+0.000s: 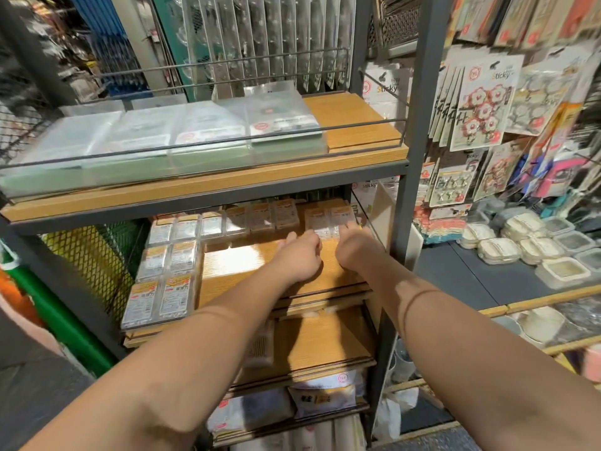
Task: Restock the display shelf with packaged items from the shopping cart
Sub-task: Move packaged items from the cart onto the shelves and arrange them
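1. Nearest us, our two forearms reach forward into the middle shelf (260, 265) of a metal-framed rack.
2. Our left hand (300, 253) has its fingers curled toward the back of the shelf; whether it holds anything we cannot tell, since the fingertips are turned away from us.
3. Our right hand (353, 245) touches the two packs (330, 219) at the right end of the back row, fingers bent over their near edge; a true grip or a mere push, we cannot say.
4. More packs (257, 218) line the back of the shelf, and a block of them (164, 281) fills its left side. The wood between is bare.
5. The cart is not in view, so we cannot judge how much stock remains.
6. We judge the step in hand to be placing: seating or squaring the right-hand packs against the back row.
7. Next, we think, the hands must let go, draw back clear of the rack's front rail, and fetch more packs for the bare middle, laid flat and flush with their neighbours.
8. Above, the top shelf (357, 122) carries flat clear packets (283, 118); sticker cards (484, 102) hang on the right.
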`<state>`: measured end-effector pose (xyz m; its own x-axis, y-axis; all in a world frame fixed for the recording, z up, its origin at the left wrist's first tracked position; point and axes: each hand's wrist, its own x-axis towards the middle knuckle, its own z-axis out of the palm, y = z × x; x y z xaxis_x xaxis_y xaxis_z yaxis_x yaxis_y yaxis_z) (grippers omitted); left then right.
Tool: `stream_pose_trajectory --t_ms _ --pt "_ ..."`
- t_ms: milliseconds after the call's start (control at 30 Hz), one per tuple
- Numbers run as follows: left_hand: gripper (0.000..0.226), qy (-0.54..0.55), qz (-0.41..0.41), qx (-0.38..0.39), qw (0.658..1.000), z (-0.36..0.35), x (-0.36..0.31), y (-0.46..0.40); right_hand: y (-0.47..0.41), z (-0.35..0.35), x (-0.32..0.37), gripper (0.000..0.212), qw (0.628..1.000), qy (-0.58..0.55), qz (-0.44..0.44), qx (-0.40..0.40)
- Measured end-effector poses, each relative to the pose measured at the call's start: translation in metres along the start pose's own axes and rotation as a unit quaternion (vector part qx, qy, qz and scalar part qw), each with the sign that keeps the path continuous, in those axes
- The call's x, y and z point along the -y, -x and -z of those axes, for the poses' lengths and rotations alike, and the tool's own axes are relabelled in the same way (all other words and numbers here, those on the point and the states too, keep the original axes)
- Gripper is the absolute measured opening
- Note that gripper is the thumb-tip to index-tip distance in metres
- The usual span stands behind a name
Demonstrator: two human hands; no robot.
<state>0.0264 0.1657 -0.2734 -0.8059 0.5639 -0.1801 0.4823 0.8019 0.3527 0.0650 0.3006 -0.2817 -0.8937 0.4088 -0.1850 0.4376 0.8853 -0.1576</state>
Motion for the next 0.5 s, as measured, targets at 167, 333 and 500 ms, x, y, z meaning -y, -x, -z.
stream_pose_trajectory --t_ms 167,333,500 --pt "0.021 -0.071 0.012 -0.022 0.997 0.006 -0.003 -0.018 -0.025 0.011 0.005 0.04 0.997 0.064 0.036 0.037" --pt "0.033 -0.083 0.054 -0.014 0.995 0.002 -0.007 -0.033 -0.058 0.007 0.005 0.057 0.985 0.131 0.042 0.106" --pt "0.031 -0.101 0.07 -0.033 0.992 0.0 -0.011 -0.037 -0.075 0.001 0.005 0.089 0.995 0.066 0.031 0.071"
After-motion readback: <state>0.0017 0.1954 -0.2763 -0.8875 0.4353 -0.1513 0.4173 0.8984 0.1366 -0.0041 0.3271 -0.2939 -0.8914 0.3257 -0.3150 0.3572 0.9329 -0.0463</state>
